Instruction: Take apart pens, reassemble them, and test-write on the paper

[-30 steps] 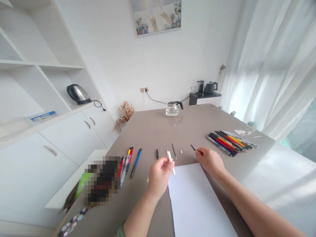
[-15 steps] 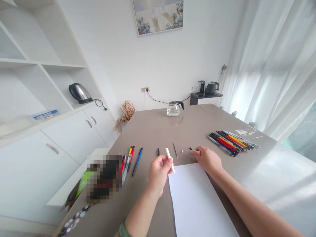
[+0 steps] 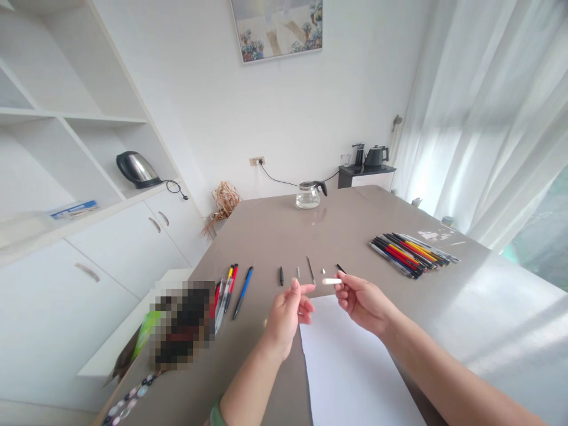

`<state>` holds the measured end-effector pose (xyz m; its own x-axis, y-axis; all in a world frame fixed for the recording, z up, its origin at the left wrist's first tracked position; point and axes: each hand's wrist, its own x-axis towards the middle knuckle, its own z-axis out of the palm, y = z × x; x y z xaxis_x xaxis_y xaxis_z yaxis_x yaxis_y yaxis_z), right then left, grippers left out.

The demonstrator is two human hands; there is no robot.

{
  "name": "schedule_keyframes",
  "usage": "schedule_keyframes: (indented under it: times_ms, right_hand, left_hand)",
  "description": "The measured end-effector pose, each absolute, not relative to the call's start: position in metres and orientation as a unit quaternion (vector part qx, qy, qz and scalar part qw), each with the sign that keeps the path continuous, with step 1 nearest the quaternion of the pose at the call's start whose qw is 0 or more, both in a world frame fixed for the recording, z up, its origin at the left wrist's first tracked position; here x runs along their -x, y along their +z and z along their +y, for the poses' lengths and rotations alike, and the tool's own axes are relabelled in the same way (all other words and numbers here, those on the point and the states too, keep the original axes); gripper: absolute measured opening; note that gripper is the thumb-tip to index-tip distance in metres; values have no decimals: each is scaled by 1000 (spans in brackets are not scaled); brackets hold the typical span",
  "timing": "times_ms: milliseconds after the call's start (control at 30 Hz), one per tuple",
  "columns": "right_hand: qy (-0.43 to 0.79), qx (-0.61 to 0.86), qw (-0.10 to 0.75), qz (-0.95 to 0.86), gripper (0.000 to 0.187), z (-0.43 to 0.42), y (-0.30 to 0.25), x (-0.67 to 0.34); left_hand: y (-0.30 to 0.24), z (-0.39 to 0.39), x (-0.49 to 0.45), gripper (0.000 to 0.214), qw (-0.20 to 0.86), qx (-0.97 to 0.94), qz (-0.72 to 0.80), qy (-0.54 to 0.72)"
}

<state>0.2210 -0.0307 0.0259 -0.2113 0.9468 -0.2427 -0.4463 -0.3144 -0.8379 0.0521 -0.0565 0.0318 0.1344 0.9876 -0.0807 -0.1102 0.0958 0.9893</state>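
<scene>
Grey table carries a white sheet under both hands. Right hand has a fingertip grip on the white barrel, held above the table; left hand loose, grip open and empty. Light pinch by one end: barrel may slip, scattering the small parts beneath.

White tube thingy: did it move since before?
Yes. The white tube went rightward along the far edge of the paper, out of the left hand into the right hand, and now points sideways.
</scene>
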Motion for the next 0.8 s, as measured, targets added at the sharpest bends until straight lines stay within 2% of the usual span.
schedule_keyframes:
  times_ms: [133, 300, 433, 633, 800]
  right_hand:
    - [778, 377, 464, -191, 8, -27, 22, -226]
    - [753, 408, 431, -283, 17, -39, 22, -214]
    - [739, 407, 411, -347, 23, -44, 22, -209]
    - [755, 377, 420, -335, 18, -44, 22, -211]
    - [760, 374, 425, -320, 14, -43, 24, -212]
  left_hand:
    - [30, -53, -50, 52, 593, -449, 459, 486]
    - [32, -58, -54, 50, 649, -458, 441, 417]
    - [34, -62, -54, 37, 665, -518, 422, 334]
    - [32, -60, -51, 25, 647, -538, 425, 335]
    - [32, -58, -50, 27, 653, -511, 438, 347]
